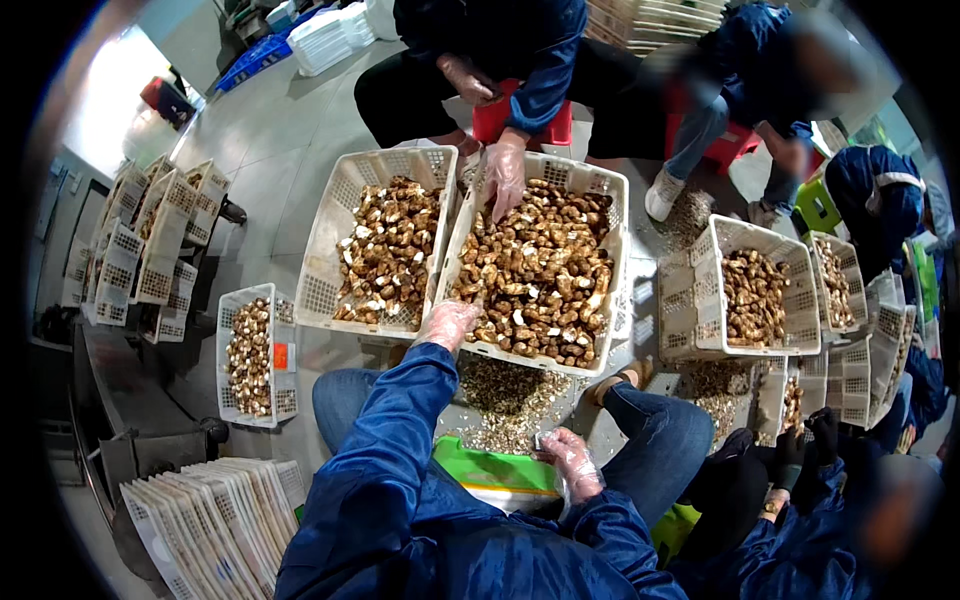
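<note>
My left hand (450,323), in a clear plastic glove, reaches over the near left corner of a white crate (617,215) of brown mushrooms (545,265). Its fingers stretch toward the mushrooms at that edge; whether they touch one is hard to tell. Close to my right knee, my right hand (572,462), gloved too, is closed with its fingertips together. Something small and dark shows at the fingertips, too small to name. Left of this crate stands a second white crate (318,285), holding mushrooms with pale stems. A co-worker's gloved hand (506,178) dips into the first crate from the far side.
Brown and white trimmings (510,400) lie heaped on the floor below the crate. A green-and-white container (495,468) is between my legs. A smaller mushroom crate (285,405) and stacked white crates (215,520) stand left. Other people work around crates (690,300) at right.
</note>
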Tool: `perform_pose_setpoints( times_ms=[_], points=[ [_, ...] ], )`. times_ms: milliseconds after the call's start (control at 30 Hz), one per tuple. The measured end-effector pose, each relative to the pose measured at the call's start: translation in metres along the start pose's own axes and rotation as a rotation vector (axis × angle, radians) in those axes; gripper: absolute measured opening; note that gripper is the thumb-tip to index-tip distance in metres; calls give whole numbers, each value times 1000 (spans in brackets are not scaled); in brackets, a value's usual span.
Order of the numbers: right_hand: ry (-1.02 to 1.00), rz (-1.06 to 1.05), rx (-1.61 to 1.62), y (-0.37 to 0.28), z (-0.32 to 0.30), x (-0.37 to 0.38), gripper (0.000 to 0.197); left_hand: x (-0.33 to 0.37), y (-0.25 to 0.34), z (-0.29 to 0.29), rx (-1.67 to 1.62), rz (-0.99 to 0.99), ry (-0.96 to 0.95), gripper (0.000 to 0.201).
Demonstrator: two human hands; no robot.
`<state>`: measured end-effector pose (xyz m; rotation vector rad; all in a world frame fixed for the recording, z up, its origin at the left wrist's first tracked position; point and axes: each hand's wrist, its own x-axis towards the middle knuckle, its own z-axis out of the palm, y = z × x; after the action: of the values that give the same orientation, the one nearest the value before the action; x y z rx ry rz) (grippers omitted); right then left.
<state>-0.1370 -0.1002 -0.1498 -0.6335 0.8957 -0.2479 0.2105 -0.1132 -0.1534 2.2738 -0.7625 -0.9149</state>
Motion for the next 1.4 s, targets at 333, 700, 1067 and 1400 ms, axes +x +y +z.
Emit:
perform_pose_setpoints(
  times_ms=[333, 700, 1067, 1400],
  points=[
    [42, -29, -244, 7, 6, 10, 21, 23, 60, 64, 46, 21, -44, 44],
    [-20, 20, -284, -32, 39, -11, 17, 9, 77, 38, -735, -107, -128, 40],
    [-14, -117, -358, -43, 42, -4, 15, -95, 33, 1, -1516, -91, -594, 34],
    [-19, -204, -371, -52, 44, -2, 14, -196, 3, 46, -1117, -84, -776, 27]
  ],
)
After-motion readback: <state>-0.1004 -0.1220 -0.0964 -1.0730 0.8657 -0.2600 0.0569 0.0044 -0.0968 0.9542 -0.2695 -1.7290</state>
